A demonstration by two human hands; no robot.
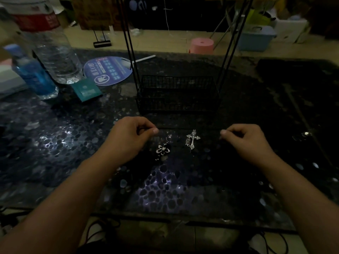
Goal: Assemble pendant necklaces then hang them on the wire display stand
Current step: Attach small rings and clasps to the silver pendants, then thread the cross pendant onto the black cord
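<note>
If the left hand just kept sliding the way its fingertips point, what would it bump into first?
The left hand points rightward across the table. Going straight on, it would probably meet the silver cross pendant first; the flower pendant lies nearer the person, likely off that line. Height above the table is hard to judge.

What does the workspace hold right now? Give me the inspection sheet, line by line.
Surface: dark pebble-patterned table, glossy with reflections.
Job's things: cross pendant and flower pendant lie flat in front of the black wire display stand; no cord discernible.
Clutter: large clear water bottle, blue bottle, round printed hand fan, green packet.
Grippers: left hand and right hand have fingers curled, pinching; contents too dark to tell.
Cables: red and black cables below the table edge.
Surroundings: pink stool, blue bin.
</note>
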